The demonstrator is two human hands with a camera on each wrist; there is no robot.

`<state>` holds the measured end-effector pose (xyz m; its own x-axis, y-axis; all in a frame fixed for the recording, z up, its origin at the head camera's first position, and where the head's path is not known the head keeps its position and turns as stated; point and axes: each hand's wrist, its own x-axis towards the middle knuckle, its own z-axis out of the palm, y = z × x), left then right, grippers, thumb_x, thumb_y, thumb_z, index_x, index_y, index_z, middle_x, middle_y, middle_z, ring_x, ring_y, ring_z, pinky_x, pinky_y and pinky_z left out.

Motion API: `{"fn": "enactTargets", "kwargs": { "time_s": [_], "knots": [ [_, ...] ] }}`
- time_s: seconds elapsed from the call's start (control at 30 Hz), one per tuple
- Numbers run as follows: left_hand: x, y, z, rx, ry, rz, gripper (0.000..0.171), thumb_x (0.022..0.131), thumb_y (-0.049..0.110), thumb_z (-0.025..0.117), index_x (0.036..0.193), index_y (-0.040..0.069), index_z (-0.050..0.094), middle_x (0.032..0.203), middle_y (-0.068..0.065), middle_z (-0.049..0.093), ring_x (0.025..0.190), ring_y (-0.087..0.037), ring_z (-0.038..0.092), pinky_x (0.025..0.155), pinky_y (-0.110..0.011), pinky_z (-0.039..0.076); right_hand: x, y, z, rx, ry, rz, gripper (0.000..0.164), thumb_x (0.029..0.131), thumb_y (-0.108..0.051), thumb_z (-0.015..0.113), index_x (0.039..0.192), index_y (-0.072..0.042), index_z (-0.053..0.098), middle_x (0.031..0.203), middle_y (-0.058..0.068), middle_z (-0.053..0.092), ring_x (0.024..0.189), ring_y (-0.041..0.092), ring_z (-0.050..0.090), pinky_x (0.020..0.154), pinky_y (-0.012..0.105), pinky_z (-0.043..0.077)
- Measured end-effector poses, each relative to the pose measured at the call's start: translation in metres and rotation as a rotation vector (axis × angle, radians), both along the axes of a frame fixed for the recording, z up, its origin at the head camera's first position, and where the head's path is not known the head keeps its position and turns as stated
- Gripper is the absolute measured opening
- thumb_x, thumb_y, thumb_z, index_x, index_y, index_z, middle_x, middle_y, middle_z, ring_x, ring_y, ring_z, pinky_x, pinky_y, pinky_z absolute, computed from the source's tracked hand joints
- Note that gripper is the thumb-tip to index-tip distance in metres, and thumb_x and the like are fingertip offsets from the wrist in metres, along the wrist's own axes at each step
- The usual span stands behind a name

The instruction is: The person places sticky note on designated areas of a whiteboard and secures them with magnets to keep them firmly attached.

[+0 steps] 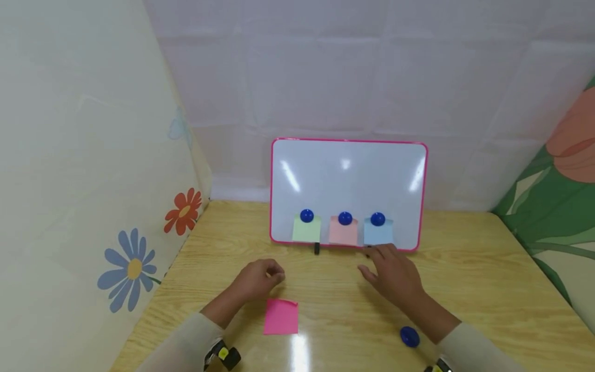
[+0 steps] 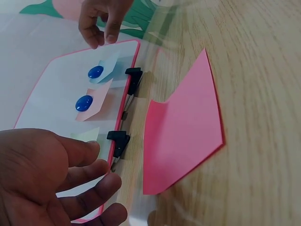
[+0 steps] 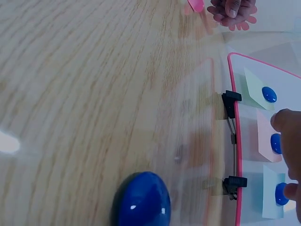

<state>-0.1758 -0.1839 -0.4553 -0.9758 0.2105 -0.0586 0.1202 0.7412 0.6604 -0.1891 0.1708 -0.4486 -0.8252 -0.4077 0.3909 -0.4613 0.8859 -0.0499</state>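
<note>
My left hand [image 1: 257,279] hovers over the table with loosely curled fingers, holding nothing. Just in front of it on the wood lies a bright pink sticky note [image 1: 281,317], one edge curling up. My right hand [image 1: 394,274] is relaxed near the lower right edge of a pink-framed whiteboard [image 1: 346,181], its grasp empty. Along the board's bottom hang a green note [image 1: 307,231], a pink note [image 1: 343,233] and a blue note [image 1: 378,234], each under a round blue magnet [image 2: 95,72]. Another blue magnet [image 3: 145,200] lies on the table by my right forearm.
Black clip feet [image 2: 119,142] stand at the board's lower edge on the wooden table [image 1: 223,227]. Behind the board hangs a creased white cloth [image 1: 344,77]. Flower-patterned panels [image 1: 93,181] flank the table on both sides.
</note>
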Motion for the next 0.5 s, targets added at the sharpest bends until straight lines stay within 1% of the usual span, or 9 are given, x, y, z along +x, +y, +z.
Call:
{"fn": "enactTargets", "kwargs": {
  "time_s": [0.1,0.17,0.33,0.4,0.5],
  "knots": [
    [0.002,-0.002,0.004,0.002,-0.021,-0.003,0.006,0.097,0.021,0.071,0.099,0.016,0.073,0.093,0.006,0.067,0.083,-0.013,0.061,0.075,-0.038,0.053,0.0,0.004,0.0,-0.013,0.017,0.002,0.048,0.091,-0.043,0.076,0.123,-0.007,0.068,0.119,0.011,0.067,0.111,0.031,0.062,0.082,0.045,0.056],
    [0.006,-0.004,0.005,0.003,-0.055,-0.009,0.008,0.097,0.022,0.072,0.101,0.015,0.072,0.094,0.005,0.067,0.084,-0.013,0.06,0.076,-0.039,0.053,0.003,0.007,-0.004,-0.026,0.026,0.006,0.047,0.09,-0.042,0.078,0.122,-0.008,0.069,0.119,0.01,0.067,0.11,0.03,0.063,0.078,0.045,0.057],
    [0.018,-0.008,0.002,0.004,-0.105,-0.07,0.014,0.096,0.023,0.073,0.104,0.011,0.071,0.094,0.004,0.066,0.084,-0.014,0.061,0.075,-0.039,0.052,0.017,0.016,-0.014,-0.042,0.008,0.018,0.047,0.087,-0.042,0.081,0.119,-0.009,0.069,0.117,0.009,0.067,0.107,0.028,0.064,0.066,0.041,0.056],
    [0.019,-0.01,0.002,0.004,-0.1,-0.088,0.017,0.096,0.024,0.073,0.105,0.01,0.071,0.094,0.004,0.066,0.085,-0.014,0.061,0.075,-0.04,0.052,0.02,0.02,-0.014,-0.044,0.001,0.017,0.046,0.087,-0.042,0.08,0.118,-0.009,0.069,0.117,0.008,0.067,0.108,0.028,0.064,0.065,0.04,0.056],
    [0.017,-0.011,0.006,0.002,-0.094,-0.096,0.021,0.093,0.025,0.077,0.106,0.009,0.071,0.093,0.003,0.065,0.084,-0.014,0.061,0.075,-0.041,0.052,0.022,0.025,-0.013,-0.039,-0.011,0.002,0.046,0.087,-0.043,0.08,0.117,-0.01,0.07,0.118,0.007,0.068,0.109,0.027,0.064,0.067,0.039,0.056]
  ]
}}
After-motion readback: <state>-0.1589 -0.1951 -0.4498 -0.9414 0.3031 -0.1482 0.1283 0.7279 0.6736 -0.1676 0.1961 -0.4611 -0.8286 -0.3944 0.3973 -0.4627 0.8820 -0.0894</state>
